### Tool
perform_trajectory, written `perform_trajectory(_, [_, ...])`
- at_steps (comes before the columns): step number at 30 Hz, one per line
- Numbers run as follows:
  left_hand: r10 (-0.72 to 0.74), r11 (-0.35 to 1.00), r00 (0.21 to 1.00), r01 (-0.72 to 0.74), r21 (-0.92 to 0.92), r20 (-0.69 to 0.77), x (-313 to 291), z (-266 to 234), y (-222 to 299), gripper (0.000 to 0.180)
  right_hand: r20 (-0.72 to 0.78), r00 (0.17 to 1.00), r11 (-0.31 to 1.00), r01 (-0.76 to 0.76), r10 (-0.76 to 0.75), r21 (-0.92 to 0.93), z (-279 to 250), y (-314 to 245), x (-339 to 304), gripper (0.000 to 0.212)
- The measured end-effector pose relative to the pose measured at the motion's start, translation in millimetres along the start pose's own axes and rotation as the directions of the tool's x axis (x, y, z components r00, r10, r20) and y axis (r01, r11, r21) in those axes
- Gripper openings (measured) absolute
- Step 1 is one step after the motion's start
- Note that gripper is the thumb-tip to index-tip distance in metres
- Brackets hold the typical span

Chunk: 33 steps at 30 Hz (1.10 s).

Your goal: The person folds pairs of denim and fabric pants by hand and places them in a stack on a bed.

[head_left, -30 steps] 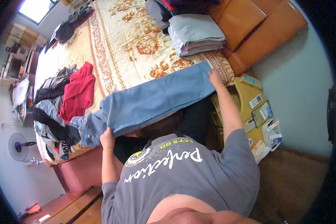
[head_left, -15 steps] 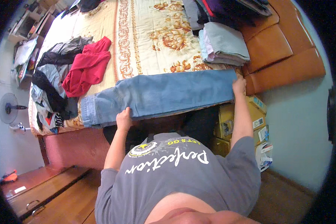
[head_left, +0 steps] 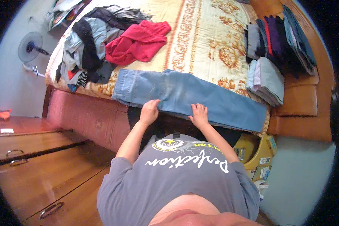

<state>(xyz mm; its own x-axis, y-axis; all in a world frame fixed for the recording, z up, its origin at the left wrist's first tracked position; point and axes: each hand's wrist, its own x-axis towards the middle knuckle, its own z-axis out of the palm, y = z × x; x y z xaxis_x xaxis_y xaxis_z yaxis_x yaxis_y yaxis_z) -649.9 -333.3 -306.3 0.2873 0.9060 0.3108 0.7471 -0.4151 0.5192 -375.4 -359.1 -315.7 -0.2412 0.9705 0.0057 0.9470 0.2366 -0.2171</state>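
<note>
A pair of light blue jeans (head_left: 184, 90), folded lengthwise, lies along the near edge of the bed, its waistband to the left and its hems to the right. My left hand (head_left: 150, 112) is at the jeans' near edge, left of the middle, with its fingers closed on the denim. A little further right, my right hand (head_left: 199, 115) rests on the same edge, fingers apart on the cloth and its thumb to the left. The undersides of both hands are hidden.
A red garment (head_left: 139, 43) lies beside a loose heap of dark and grey clothes (head_left: 88, 41). Folded light clothes (head_left: 269, 81) and a row of dark ones (head_left: 278, 37) stand by the brown headboard (head_left: 297, 100). Wooden drawers (head_left: 41, 162) are at lower left, yellow boxes (head_left: 256, 152) at lower right.
My right hand has left the hem end and come left to the middle of the jeans. My left hand stays on the near edge. The view has turned, shifting the bed rightward.
</note>
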Motion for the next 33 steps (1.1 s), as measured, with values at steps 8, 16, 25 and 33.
perform_trajectory(8, [-0.917,0.392,0.290,0.542,-0.743,-0.273,-6.1,-41.4,-140.5,0.055,-0.112,0.931,0.932,0.356,-0.348,0.063,10.1,-50.6,34.0,0.062])
perform_trajectory(16, [-0.869,0.300,0.491,0.408,-0.862,-0.070,21.7,-71.0,-151.0,0.024,0.050,0.909,0.900,0.416,-0.413,-0.129,19.1,-93.0,76.3,0.037])
perform_trajectory(25, [-0.791,0.602,0.563,0.646,-0.470,-0.240,-32.2,-74.3,-183.9,0.021,0.209,0.873,0.897,0.437,-0.441,0.070,10.2,-108.3,57.9,0.033])
perform_trajectory(33, [-0.687,0.725,0.687,0.674,-0.146,-0.237,4.4,-81.9,-173.0,0.063,-0.345,0.939,0.923,0.133,-0.001,0.360,-13.0,-53.5,157.6,0.015])
